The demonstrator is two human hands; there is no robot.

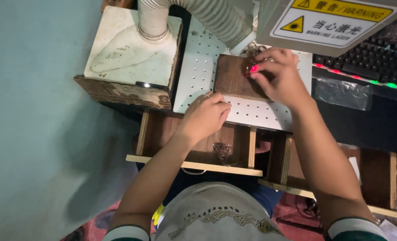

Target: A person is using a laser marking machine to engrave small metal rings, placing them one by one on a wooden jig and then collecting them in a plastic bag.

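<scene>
Small metal keyring piece (252, 60): thin, brownish-silver, with loose rings at its top; a red light spot glows on it.
Pose: lies flat on the dark brown wooden block (231, 76), at the block's upper right corner.
Block: rectangular, flat on the white perforated metal plate (198, 67).
Contact: pinched by the right hand (276, 73) fingertips.

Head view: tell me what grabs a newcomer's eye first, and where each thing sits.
The right hand at top centre pinches a small metal piece over a brown wooden block, with a red light spot glowing at its fingers. Above it, a ribbed grey hose curves across the top, beside a yellow-and-white warning sign at upper right. The left hand rests at the edge of the white perforated plate.
</scene>
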